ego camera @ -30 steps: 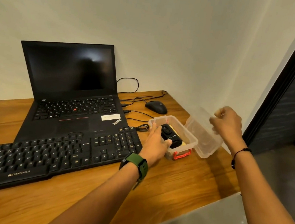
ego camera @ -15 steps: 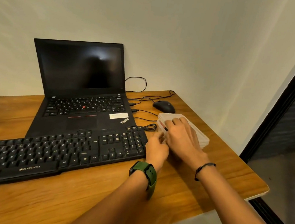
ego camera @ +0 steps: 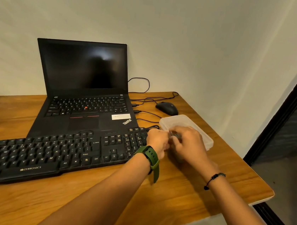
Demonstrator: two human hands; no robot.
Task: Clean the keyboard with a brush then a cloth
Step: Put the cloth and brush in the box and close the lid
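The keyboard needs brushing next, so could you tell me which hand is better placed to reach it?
Probably the left. The left hand sits right at the end of the keyboard by the number pad, while the right hand lies farther off, over the plastic box. Both are busy with a small, unclear item.

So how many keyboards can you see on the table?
2. The black Zebronics keyboard lies at the front of the wooden table, and the ThinkPad laptop's built-in keyboard sits just behind it, under the dark screen.
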